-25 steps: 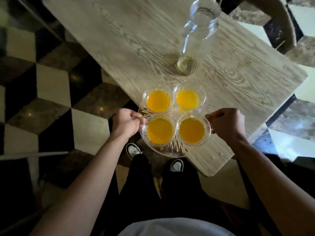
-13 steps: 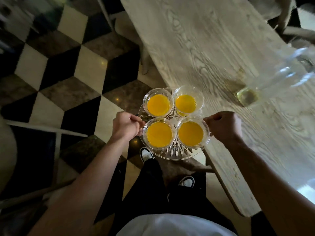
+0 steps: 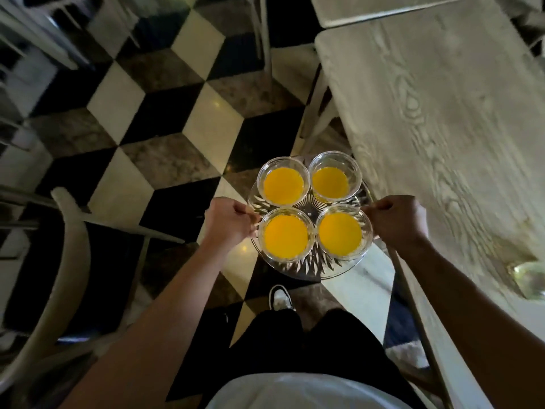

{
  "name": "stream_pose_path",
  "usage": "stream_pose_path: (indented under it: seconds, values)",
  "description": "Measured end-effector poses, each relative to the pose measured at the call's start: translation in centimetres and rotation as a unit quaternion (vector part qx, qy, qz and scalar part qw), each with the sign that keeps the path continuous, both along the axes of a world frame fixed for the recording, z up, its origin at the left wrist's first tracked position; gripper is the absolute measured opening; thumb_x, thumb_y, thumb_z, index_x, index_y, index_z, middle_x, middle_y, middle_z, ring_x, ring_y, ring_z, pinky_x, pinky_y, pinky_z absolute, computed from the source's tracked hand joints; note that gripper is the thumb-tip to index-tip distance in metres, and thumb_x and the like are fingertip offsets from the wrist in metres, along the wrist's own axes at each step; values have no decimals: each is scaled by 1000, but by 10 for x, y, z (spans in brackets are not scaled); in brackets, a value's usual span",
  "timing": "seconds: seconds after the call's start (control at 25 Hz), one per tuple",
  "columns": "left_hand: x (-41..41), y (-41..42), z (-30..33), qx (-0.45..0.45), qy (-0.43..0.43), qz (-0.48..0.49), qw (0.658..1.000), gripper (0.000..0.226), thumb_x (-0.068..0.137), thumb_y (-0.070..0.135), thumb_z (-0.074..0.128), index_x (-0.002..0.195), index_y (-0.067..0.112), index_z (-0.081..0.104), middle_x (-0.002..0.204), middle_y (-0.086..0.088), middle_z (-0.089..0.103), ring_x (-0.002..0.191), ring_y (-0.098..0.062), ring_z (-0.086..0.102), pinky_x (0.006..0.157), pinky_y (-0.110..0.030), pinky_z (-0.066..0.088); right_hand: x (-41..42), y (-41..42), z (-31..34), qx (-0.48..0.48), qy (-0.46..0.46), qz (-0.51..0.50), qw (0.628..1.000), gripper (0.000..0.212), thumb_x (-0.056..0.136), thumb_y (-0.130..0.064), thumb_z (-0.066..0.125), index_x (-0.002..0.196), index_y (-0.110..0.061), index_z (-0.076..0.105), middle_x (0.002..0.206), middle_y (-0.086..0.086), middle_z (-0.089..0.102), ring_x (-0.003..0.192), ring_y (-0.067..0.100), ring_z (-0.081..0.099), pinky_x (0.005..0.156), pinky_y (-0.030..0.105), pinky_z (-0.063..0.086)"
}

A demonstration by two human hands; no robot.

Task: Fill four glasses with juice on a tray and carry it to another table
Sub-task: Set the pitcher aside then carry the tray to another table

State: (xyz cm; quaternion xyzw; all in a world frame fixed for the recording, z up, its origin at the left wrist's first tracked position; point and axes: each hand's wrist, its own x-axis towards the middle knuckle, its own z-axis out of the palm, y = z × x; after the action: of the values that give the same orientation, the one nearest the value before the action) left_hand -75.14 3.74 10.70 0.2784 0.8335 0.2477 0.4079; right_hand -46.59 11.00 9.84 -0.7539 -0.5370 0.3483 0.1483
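The person stands beside a pale wooden table, holding a round cut-glass tray out in front of the body, over the black, white and brown cube-patterned floor and clear of the tabletop. The left hand is curled tightly around the tray's left rim, fingers closed on the glass edge; the right hand is closed in the same way on the right rim.

Four glasses stand on the tray in a tight square, sides nearly touching, each holding orange juice. The far-left glass and far-right glass sit away from the body; the near-left glass and near-right glass sit closer, between the two fists. The tray looks level.

At the right edge of view, on the table, the base of a clear glass vessel shows, blurred. A light curved chair back stands to the left. Below the tray, one dark shoe with a white toe rests on the floor.
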Motion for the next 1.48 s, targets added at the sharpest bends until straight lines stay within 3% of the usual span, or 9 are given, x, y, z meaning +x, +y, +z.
stream_pose_path:
  seconds: [0.12,0.32,0.44,0.6,0.76,0.88,1.08,1.32,1.48]
  values:
    - [-31,21,-2,-7,-12,47,999,16,83,-1,83,71,9,77,74,-15,77,62,-21,75,65,-38,67,-35,35,3,6,-6,32,999,10,81,-27,81,75,-20,82,46,-15,67,51,3,65,52,20,55]
    - [-62,49,1,-7,-67,157,985,21,94,-18,58,83,-7,73,80,-23,74,61,-27,72,60,-41,66,-79,92,1,7,-13,90,996,9,80,-30,84,80,-21,83,65,4,76,63,22,75,69,39,65]
    - [-75,70,3,-12,-68,181,981,29,92,-19,58,73,-1,70,74,-20,71,62,-27,69,57,-34,63,-100,130,-2,2,-37,129,991,23,84,-37,82,82,-15,81,61,3,73,57,15,70,62,30,60]
    - [-92,101,6,-14,-38,193,980,29,92,-12,62,72,6,73,78,-17,76,74,-28,76,71,-40,67,-125,183,-7,-13,-34,162,986,26,82,-40,83,79,-14,81,62,-2,72,60,12,71,51,21,50]
    - [-114,137,1,-30,-15,210,977,20,86,-3,74,74,12,80,72,-8,79,71,-23,79,71,-44,68,-150,231,-3,-8,-50,211,976,22,86,-38,79,80,-17,82,59,-8,67,54,-2,60,43,15,35]
    - [-128,165,5,-30,0,233,972,20,83,-3,73,72,11,80,76,-12,79,74,-27,78,70,-45,68,-167,267,-1,6,-33,236,971,23,86,-37,79,77,-16,82,59,-4,72,57,9,70,49,20,49]
    - [-145,208,15,-13,9,258,966,20,86,-7,72,74,8,77,77,-15,77,51,-13,71,44,-20,56,-195,316,7,23,16,251,968,15,85,-28,81,77,-15,83,62,-1,75,59,16,74,59,39,64]
    - [-185,264,13,-8,4,251,968,15,88,-5,72,78,5,79,71,-12,75,44,-7,68,42,-16,52,-230,366,7,21,-8,262,965,16,88,-29,78,82,-15,84,61,-2,73,54,6,68,52,24,51]
    - [-223,306,7,4,-9,249,968,21,85,-3,76,68,10,75,77,-16,77,64,-23,75,56,-28,59,-265,401,4,-2,8,222,975,17,86,-29,80,75,-15,81,46,-15,63,38,-3,61,47,21,54]
